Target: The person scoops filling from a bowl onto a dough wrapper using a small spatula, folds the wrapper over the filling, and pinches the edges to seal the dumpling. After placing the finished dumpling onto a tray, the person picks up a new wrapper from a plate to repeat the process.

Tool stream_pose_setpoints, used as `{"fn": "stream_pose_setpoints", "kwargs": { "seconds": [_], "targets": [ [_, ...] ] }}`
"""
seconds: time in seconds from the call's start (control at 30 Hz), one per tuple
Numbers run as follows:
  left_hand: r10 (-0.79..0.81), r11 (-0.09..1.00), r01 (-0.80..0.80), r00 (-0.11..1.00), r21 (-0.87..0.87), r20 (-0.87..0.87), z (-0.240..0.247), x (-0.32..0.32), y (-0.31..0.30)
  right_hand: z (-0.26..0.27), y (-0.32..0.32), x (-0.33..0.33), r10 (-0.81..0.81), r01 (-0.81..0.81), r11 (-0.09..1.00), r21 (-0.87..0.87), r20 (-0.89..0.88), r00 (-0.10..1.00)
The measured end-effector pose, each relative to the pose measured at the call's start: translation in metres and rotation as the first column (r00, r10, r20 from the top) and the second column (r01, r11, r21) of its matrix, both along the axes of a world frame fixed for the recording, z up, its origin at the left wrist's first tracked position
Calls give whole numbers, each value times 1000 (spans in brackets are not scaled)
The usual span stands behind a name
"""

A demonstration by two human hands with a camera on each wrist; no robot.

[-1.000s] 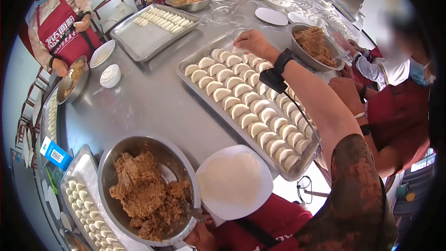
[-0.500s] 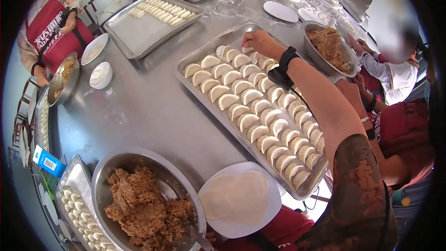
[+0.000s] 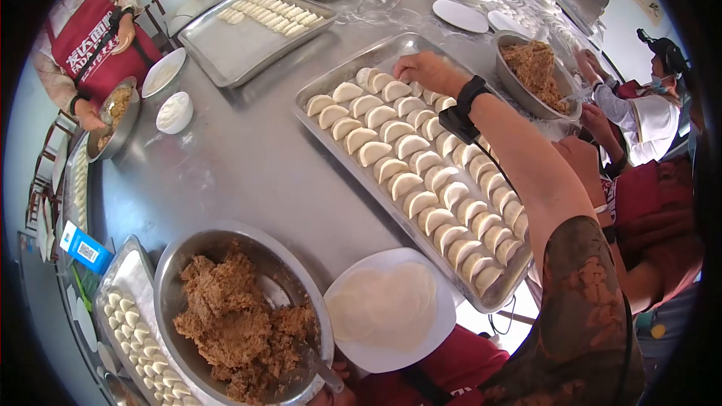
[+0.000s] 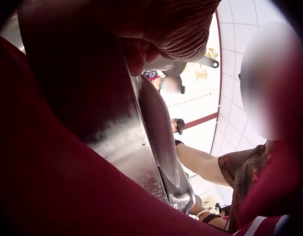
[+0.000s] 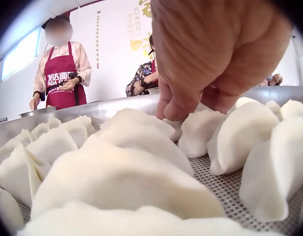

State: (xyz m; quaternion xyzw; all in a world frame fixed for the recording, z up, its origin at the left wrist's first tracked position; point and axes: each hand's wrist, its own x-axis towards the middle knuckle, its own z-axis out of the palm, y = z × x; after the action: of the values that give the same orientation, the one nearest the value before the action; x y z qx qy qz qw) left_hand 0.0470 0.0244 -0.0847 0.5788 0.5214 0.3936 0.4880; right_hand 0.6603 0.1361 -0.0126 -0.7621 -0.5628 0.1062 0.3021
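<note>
Dumplings (image 3: 412,145): rowed in metal tray (image 3: 342,68); brown filling (image 3: 226,308) in bowl (image 3: 169,271), tray's 8 o'clock. Pinching one under right hand (image 3: 432,74), tray's 12 o'clock; cannot tell grip of left hand (image 4: 161,24).

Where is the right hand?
In the head view, the right hand is right of upper centre, over the far end of the dumpling tray, fingers among dumplings.

In the head view, the red apron (image 3: 89,49) at ten o'clock reads "发达面粉" above a partly hidden "FADA F". At half past eight, a blue card (image 3: 77,239) bears a QR code (image 3: 89,252). In the right wrist view, faint wall (image 5: 114,54) lettering (image 5: 135,19) near twelve begins "我们做的".
</note>
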Motion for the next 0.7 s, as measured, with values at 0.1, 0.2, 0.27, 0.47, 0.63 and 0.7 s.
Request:
{"fn": "stream_pose_setpoints", "kwargs": {
  "seconds": [0.1, 0.2, 0.27, 0.47, 0.63, 0.7],
  "targets": [
    [-11, 1000, 11, 1000, 3, -26, 4, 3, 5, 6, -7, -12, -89, 84, 995, 49, 94, 992],
    [-33, 998, 34, 999, 50, -5, 28, 25, 11, 16, -17, -24, -132, 122, 990, 72, 161, 978],
    [-56, 996, 58, 998, 65, -34, 48, 36, 11, 32, -23, -46, -135, 130, 991, 40, 189, 973],
    [-133, 987, 126, 989, 96, 70, 44, 34, 19, 57, -51, -160, 98, -90, 993, -76, 111, 989],
    [-138, 990, 131, 970, 46, 198, 44, 33, 21, 55, -97, -287, 271, -280, 958, -60, -128, 954],
    [-129, 992, 126, 963, 30, 238, 42, 31, 21, 42, -111, -319, 318, -325, 943, -74, -90, 944]
  ]
}}
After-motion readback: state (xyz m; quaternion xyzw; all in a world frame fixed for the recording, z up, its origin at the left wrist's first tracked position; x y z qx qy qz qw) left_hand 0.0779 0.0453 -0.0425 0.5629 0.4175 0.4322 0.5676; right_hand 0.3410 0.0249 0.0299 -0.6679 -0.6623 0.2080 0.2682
